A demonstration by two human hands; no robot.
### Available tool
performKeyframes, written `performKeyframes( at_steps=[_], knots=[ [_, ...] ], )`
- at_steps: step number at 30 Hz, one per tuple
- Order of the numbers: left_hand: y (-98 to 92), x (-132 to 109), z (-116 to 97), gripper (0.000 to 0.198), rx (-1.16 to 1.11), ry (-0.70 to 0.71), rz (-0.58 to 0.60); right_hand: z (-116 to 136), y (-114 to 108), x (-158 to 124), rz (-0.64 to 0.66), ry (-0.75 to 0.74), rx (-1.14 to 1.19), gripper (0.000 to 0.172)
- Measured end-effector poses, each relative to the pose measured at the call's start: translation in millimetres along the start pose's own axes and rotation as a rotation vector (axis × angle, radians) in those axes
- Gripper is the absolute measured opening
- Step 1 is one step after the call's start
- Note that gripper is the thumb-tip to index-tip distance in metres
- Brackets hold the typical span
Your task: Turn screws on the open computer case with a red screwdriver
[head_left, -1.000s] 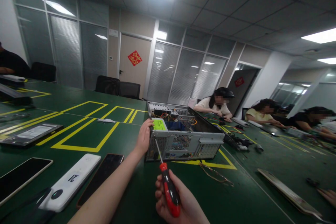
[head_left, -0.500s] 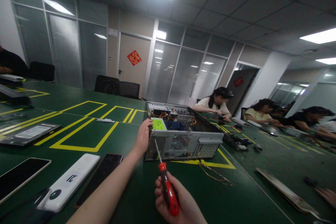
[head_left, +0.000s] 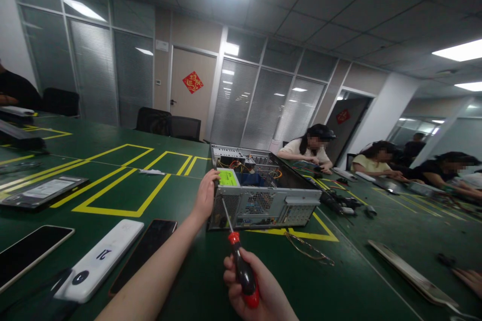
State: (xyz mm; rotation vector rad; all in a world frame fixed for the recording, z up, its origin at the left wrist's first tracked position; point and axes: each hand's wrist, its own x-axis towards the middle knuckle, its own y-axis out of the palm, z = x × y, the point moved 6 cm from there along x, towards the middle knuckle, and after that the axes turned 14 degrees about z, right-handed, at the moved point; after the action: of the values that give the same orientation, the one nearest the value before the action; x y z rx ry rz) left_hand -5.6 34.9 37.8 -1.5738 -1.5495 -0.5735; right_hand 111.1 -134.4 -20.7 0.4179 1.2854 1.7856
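An opened computer case [head_left: 297, 200] lies on the green table in front of me, its rear panel facing me. My left hand [head_left: 205, 195] grips the left rear corner of the case, fingers curled over the top edge beside the green label of the power supply [head_left: 227, 177]. My right hand [head_left: 256, 281] is closed around the red and black handle of a screwdriver [head_left: 244, 271]. Its metal shaft points up and away, with the tip against or close to the rear panel near the power supply's grille. I cannot make out any screw there.
On the left lie a hard drive [head_left: 45, 191], a white power bank [head_left: 109, 256] and two phones. Glasses [head_left: 309, 251] rest to the right of the screwdriver. Cables [head_left: 341, 201] and another phone [head_left: 410, 271] are farther right. Several people sit around the table.
The screwdriver handle has turned in my right hand, so more of its black side faces up, and it has shifted very slightly. My left hand and the case have stayed put.
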Motion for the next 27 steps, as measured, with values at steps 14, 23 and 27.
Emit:
performKeyframes(
  at_steps=[14, 23, 27],
  knots=[
    [0.2, 0.9, -0.5, 0.039, -0.001, 0.019, -0.02, 5.5, 3.0, -2.1, -0.022, -0.074, 0.081, 0.03],
    [0.2, 0.6, 0.6, 0.039, 0.007, 0.009, -0.014, 5.3, -0.3, -1.5, -0.106, -0.048, 0.078, 0.031],
    [0.0, 0.7, -0.3, 0.039, 0.007, 0.016, -0.011, 4.5, 2.9, 1.7, -0.015, -0.048, 0.059, 0.032]
  ],
)
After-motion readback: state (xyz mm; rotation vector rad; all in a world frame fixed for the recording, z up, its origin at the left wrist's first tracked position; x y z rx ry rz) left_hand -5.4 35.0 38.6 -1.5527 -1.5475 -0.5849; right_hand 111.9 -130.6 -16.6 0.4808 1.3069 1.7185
